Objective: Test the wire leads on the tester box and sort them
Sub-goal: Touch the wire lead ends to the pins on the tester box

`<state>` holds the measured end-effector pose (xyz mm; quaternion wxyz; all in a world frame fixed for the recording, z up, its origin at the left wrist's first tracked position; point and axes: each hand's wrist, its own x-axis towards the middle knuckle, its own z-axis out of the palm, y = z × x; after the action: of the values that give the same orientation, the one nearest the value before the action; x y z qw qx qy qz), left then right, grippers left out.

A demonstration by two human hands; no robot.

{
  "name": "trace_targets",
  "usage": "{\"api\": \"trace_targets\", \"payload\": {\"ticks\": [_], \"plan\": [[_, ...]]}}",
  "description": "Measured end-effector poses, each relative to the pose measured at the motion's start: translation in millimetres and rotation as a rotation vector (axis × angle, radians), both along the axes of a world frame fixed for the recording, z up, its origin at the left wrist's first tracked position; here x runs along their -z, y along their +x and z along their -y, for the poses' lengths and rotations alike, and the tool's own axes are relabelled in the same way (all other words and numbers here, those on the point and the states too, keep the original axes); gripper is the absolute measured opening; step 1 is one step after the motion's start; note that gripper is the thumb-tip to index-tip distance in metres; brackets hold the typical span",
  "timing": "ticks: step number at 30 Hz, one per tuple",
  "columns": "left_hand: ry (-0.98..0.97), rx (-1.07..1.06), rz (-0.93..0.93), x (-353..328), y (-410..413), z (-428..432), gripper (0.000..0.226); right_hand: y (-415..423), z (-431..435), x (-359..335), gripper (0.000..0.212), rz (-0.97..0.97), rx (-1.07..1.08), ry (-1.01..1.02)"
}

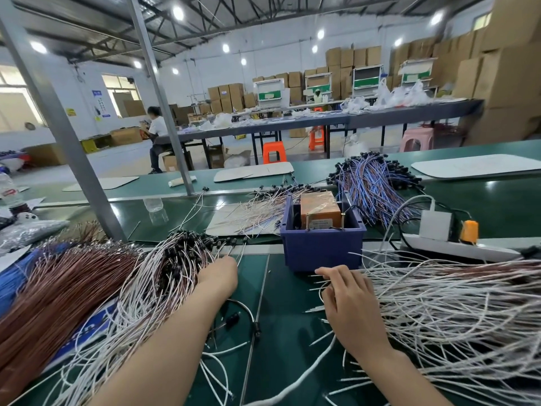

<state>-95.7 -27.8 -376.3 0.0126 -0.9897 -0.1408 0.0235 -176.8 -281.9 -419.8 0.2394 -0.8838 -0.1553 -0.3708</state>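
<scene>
Fingers (333, 277) of the right hand (351, 306) curl round a few strands of the white leads (445, 306) heaped at lower right; the left hand (219, 273) is sunk in the black-tipped leads (167, 268) at lower left, its grip hidden. This looks like picking: the tester box (320, 210) sits untouched in its blue bin (322, 250) at centre, so next one lead must be teased free and carried up to it.

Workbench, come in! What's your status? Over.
Left hand in left lead pile, fingers hidden. Right hand curled on right lead pile. Tester box untouched, nothing blocking.
</scene>
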Motion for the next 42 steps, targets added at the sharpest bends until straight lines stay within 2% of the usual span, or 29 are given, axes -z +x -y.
{"api": "trace_targets", "payload": {"ticks": [4,6,10,12,15,17,19,21,23,24,25,27,29,31,34,37,38,39,41,42], "plan": [[0.025,-0.043,-0.008,0.9,3.0,5.5,0.043,-0.4,1.1,-0.6,0.041,0.010,0.004,0.004],[-0.040,-0.080,0.041,1.7,5.5,5.0,0.045,-0.8,0.9,-1.0,0.041,0.014,0.006,0.001],[-0.389,-0.117,0.241,-10.1,18.7,-2.0,0.031,-0.4,1.4,-1.5,0.039,-0.009,-0.001,0.029],[-0.590,-0.131,0.409,-25.6,23.7,-7.4,0.027,-0.1,2.4,-1.0,0.037,-0.023,0.005,0.063],[-1.030,-0.143,0.649,-59.8,17.1,-10.8,0.033,2.0,4.4,-0.7,0.036,-0.035,0.004,0.105],[-1.161,-0.022,0.741,-87.5,4.5,-9.5,0.029,2.2,5.3,-0.4,0.035,-0.037,-0.007,0.159],[-1.191,0.191,0.797,-112.3,-14.6,0.1,0.025,3.6,5.4,-7.3,0.032,-0.113,-0.060,0.400],[-1.110,0.450,0.802,-128.0,-37.9,15.4,0.025,9.8,8.6,-27.8,0.028,-0.337,-0.177,0.905],[-0.888,0.738,0.761,-130.6,-65.5,36.2,0.031,18.1,18.8,-52.0,0.026,-0.683,-0.383,1.386],[-0.704,0.885,0.744,-128.0,-77.4,45.5,0.037,19.1,23.1,-63.2,0.036,-0.895,-0.532,1.529],[-0.473,1.025,0.726,-123.9,-86.6,54.1,0.042,16.7,26.7,-71.4,0.048,-1.108,-0.684,1.573],[-0.031,1.245,0.677,-110.8,-94.5,65.7,0.045,6.2,29.8,-77.8,0.068,-1.397,-0.939,1.438],[0.179,1.337,0.626,-99.7,-96.3,68.8,0.041,-4.6,33.8,-79.6,0.073,-1.506,-1.089,1.309],[0.263,1.343,0.610,-92.5,-94.8,66.7,0.034,-11.5,40.3,-81.2,0.064,-1.516,-1.122,1.261],[0.298,1.266,0.660,-91.9,-88.9,66.5,0.030,-14.1,41.6,-80.5,0.044,-1.342,-0.998,1.108],[0.304,1.061,0.843,-93.3,-83.4,66.5,0.028,-17.6,34.8,-81.2,0.036,-1.174,-0.883,1.056],[0.220,0.937,0.921,-91.4,-83.1,65.2,0.031,-18.7,34.3,-83.3,0.034,-1.125,-0.863,1.049],[0.026,0.792,1.004,-88.9,-86.6,64.2,0.031,-19.7,35.4,-86.2,0.033,-1.080,-0.839,1.033],[-0.616,0.441,1.084,-82.5,-100.2,66.3,0.017,-20.7,39.5,-91.5,0.031,-1.005,-0.795,0.995],[-0.970,0.253,0.992,-78.2,-103.9,68.8,0.010,-21.1,41.7,-93.9,0.031,-0.974,-0.775,0.969]]}}
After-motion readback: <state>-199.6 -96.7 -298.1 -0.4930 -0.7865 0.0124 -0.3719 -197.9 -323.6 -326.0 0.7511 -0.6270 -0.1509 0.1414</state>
